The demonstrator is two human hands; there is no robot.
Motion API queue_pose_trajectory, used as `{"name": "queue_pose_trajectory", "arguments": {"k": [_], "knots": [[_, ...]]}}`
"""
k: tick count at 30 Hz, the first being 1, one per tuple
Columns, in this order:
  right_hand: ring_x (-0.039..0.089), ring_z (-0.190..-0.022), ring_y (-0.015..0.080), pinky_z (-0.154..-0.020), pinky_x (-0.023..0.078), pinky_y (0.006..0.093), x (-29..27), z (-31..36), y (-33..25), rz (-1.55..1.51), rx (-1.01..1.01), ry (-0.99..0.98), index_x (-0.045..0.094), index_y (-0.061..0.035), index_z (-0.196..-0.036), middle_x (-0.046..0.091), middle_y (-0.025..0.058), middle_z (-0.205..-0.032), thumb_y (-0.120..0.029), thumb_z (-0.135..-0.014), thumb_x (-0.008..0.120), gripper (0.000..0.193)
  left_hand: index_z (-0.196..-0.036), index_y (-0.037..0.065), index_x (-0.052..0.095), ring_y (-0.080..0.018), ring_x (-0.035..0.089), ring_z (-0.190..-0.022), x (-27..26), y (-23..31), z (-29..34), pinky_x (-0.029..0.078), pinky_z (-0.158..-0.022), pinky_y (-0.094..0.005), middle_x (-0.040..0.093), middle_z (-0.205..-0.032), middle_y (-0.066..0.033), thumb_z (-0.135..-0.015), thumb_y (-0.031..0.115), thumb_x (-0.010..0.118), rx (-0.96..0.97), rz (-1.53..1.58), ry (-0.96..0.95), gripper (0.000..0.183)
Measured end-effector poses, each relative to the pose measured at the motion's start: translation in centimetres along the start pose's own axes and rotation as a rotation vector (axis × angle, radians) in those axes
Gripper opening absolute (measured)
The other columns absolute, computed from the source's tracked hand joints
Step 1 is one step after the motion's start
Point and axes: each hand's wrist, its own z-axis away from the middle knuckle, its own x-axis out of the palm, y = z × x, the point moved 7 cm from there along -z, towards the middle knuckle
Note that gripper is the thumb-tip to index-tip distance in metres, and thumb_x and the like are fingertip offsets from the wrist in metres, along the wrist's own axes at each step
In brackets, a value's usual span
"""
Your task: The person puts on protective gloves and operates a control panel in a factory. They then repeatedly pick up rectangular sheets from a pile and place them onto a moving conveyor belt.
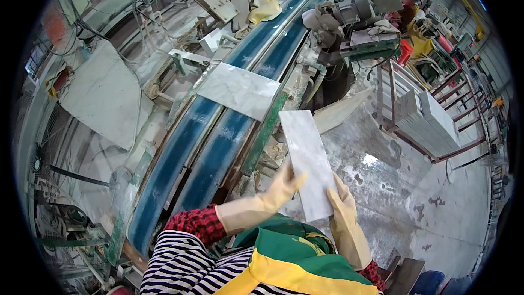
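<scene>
Between my two gloved hands a grey-white marble tile (308, 158) is held up and tilted, its long side running away from me. My left hand (281, 188), in a cream rubber glove, grips the tile's left edge with the thumb on its face. My right hand (343, 207), gloved alike, holds the lower right edge, thumb on top. The undersides of the fingers are hidden behind the tile. Ahead to the left, a second marble tile (239, 90) lies flat across the two blue belts of a conveyor (204, 166). The held tile is apart from it, to its right.
A metal rack (392, 128) with stacked tiles (428, 123) stands to the right on the wet floor (376, 186). Motors (352, 11) flank the conveyor's far end. A large pale slab (103, 93) leans at the left. Another person (409, 8) is at the far right.
</scene>
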Motion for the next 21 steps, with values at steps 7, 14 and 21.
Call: {"name": "queue_pose_trajectory", "arguments": {"k": [7,14,21], "knots": [[0.041,-0.142,0.0245,-0.119,0.032,0.0356,5.6,-5.1,0.1,0.158,0.033,-0.078,0.034,0.0071,-0.154,0.041,0.0206,-0.156,-0.01,-0.097,0.066,0.068,-0.155,0.004,0.032,-0.0228,0.052,-0.133,-5.4,3.6,-0.5,0.044,-0.11,-0.0411,0.052,-0.145,-0.0108,-0.101,0.029,0.058,-0.226,0.25,-0.08,0.064],[0.053,-0.135,0.0261,-0.114,0.04,0.036,12.3,-10.0,1.3,0.692,-0.216,-0.437,0.04,-0.0007,-0.154,0.053,0.0245,-0.146,-0.013,-0.099,0.065,0.062,-0.137,0.007,0.051,-0.021,0.068,-0.109,-16.8,5.0,0.9,0.057,-0.093,-0.0358,0.066,-0.126,-0.0071,-0.103,0.015,0.06,-0.051,0.359,0.494,0.036],[0.07,-0.081,0.0177,-0.07,0.058,0.0295,4.3,-11.3,5.0,0.404,0.22,0.013,0.046,-0.0078,-0.151,0.073,0.0155,-0.104,-0.019,-0.101,0.063,0.054,-0.112,0.015,0.05,-0.0101,0.059,-0.067,-27.2,4.2,-1.0,0.055,-0.06,-0.0296,0.062,-0.089,0.0005,-0.101,0.015,0.063,0.018,0.297,0.846,0.017]]}}
